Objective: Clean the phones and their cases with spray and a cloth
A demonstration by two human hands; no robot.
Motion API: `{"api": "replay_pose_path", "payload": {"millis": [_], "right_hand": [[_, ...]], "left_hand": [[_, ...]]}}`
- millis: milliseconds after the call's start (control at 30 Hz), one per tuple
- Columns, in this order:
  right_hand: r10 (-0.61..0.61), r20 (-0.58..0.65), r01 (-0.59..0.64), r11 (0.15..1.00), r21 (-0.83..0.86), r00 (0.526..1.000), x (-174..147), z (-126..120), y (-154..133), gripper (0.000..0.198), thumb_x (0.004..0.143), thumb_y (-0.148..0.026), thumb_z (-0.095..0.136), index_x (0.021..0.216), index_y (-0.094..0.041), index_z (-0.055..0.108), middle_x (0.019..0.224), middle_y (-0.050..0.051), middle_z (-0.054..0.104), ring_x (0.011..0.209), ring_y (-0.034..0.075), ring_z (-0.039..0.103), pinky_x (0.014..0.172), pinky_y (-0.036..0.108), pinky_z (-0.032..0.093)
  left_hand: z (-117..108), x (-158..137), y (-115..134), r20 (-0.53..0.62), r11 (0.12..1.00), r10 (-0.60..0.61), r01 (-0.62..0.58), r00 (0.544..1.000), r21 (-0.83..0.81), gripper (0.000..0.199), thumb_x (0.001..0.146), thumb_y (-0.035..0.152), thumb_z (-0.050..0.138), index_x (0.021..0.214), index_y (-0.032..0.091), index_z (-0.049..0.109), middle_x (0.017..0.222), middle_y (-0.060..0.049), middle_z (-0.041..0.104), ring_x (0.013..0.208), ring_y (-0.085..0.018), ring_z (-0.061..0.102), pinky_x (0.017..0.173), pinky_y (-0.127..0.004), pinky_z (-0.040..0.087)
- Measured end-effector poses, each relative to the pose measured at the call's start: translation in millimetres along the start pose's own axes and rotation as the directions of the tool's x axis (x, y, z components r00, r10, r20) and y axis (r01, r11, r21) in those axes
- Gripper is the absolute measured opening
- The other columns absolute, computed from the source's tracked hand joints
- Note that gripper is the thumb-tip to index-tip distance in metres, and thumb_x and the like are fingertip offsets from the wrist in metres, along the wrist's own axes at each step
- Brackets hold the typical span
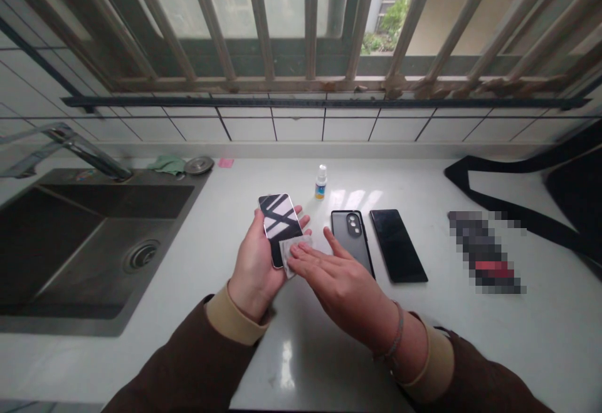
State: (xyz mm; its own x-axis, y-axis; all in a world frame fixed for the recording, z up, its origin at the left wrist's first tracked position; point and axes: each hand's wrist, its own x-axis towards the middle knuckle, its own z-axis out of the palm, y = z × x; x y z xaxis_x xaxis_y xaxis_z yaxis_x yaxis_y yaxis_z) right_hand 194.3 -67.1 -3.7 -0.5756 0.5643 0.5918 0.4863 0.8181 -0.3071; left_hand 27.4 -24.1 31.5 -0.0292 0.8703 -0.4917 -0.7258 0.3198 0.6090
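Note:
My left hand (258, 266) holds a smartphone (281, 215) with its glossy screen up, the window bars reflected in it. Over the phone's lower end, the fingers of my right hand (341, 284) press a small whitish wipe (286, 256) against the screen. Just right of my right hand lies a dark phone case (355, 240) with a camera cutout. Beside the case rests a second phone (397, 247), its screen black. A small spray bottle (320, 182) with a white cap stands upright behind my hands.
At left is a steel sink (89, 225) with a faucet (89, 150). A green cloth (169, 164), a metal drain cover (199, 165) and a pink packet (226, 163) lie by its back corner. To the right are a blurred-out item (486, 253) and a black strap (508, 209).

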Motion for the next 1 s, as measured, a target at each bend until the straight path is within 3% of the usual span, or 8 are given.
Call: {"api": "replay_pose_path", "payload": {"millis": [67,167,333,533,633,733,900,1000], "right_hand": [[0.033,-0.019,-0.034,0.999,-0.026,0.999,0,0,2,0.041,0.107,-0.001,0.051,0.14,-0.015,0.07,0.147,0.012,0.074,0.143,0.022,0.068,0.139,0.054,0.025],[0.145,-0.103,-0.155,0.983,-0.098,0.984,-2,-2,8,0.047,0.107,0.001,0.047,0.148,-0.014,0.066,0.151,0.015,0.071,0.145,0.024,0.066,0.139,0.057,0.027],[0.247,-0.197,-0.28,0.946,-0.163,0.949,-3,-10,20,0.056,0.108,0.0,0.047,0.16,-0.019,0.056,0.157,0.016,0.066,0.15,0.028,0.06,0.137,0.064,0.03],[0.177,-0.117,-0.184,0.981,-0.058,0.977,-1,-6,14,0.048,0.108,0.001,0.047,0.148,-0.018,0.064,0.151,0.014,0.072,0.145,0.023,0.066,0.136,0.057,0.036],[0.117,-0.062,-0.116,0.993,0.025,0.991,0,-3,7,0.041,0.108,0.001,0.048,0.14,-0.016,0.069,0.147,0.013,0.075,0.142,0.021,0.068,0.134,0.052,0.041],[0.069,-0.026,-0.066,0.994,0.087,0.997,0,-2,2,0.037,0.109,0.0,0.049,0.136,-0.016,0.07,0.144,0.012,0.077,0.141,0.02,0.069,0.134,0.05,0.04],[-0.025,0.015,0.023,0.989,0.143,1.0,1,-1,-5,0.035,0.11,-0.004,0.049,0.134,-0.017,0.07,0.137,0.009,0.081,0.138,0.019,0.072,0.134,0.051,0.039],[0.046,-0.01,-0.043,0.976,0.211,0.999,3,-1,-8,0.033,0.11,-0.006,0.051,0.132,-0.019,0.072,0.131,0.007,0.083,0.127,0.019,0.078,0.131,0.048,0.045]], "left_hand": [[2,-3,-3,0.061,0.998,-0.056,0.055,0.997,0.023,0.06,0.117,0.053,0.035,0.136,0.012,0.074,0.121,-0.018,0.083,0.097,-0.028,0.083,0.088,-0.042,0.068],[7,-11,-14,0.175,0.981,-0.195,0.192,0.965,0.033,0.057,0.117,0.046,0.038,0.133,0.007,0.076,0.114,-0.019,0.084,0.104,-0.025,0.082,0.104,-0.037,0.062],[12,-23,-33,0.315,0.969,-0.211,0.24,0.925,-0.054,0.048,0.117,0.039,0.045,0.15,0.015,0.069,0.13,-0.015,0.082,0.131,-0.028,0.074,0.125,-0.043,0.048],[9,-15,-22,0.143,0.975,-0.189,0.203,0.971,-0.093,0.06,0.117,0.048,0.034,0.147,0.009,0.07,0.124,-0.02,0.082,0.12,-0.032,0.078,0.115,-0.05,0.057],[5,-4,-7,0.009,0.995,-0.037,0.037,0.999,-0.093,0.063,0.118,0.051,0.03,0.14,0.009,0.072,0.114,-0.019,0.084,0.104,-0.028,0.082,0.102,-0.046,0.065],[3,2,5,-0.12,0.982,0.111,-0.128,0.987,-0.142,0.063,0.118,0.05,0.028,0.143,0.01,0.07,0.116,-0.017,0.083,0.099,-0.023,0.082,0.095,-0.036,0.066],[6,-3,9,-0.081,0.982,0.09,-0.102,0.993,-0.157,0.062,0.117,0.052,0.032,0.143,0.011,0.071,0.12,-0.019,0.082,0.104,-0.026,0.082,0.094,-0.038,0.067],[8,-6,10,-0.059,0.988,0.073,-0.08,0.996,-0.13,0.06,0.117,0.049,0.034,0.141,0.009,0.071,0.119,-0.02,0.082,0.104,-0.027,0.082,0.098,-0.041,0.067]]}}
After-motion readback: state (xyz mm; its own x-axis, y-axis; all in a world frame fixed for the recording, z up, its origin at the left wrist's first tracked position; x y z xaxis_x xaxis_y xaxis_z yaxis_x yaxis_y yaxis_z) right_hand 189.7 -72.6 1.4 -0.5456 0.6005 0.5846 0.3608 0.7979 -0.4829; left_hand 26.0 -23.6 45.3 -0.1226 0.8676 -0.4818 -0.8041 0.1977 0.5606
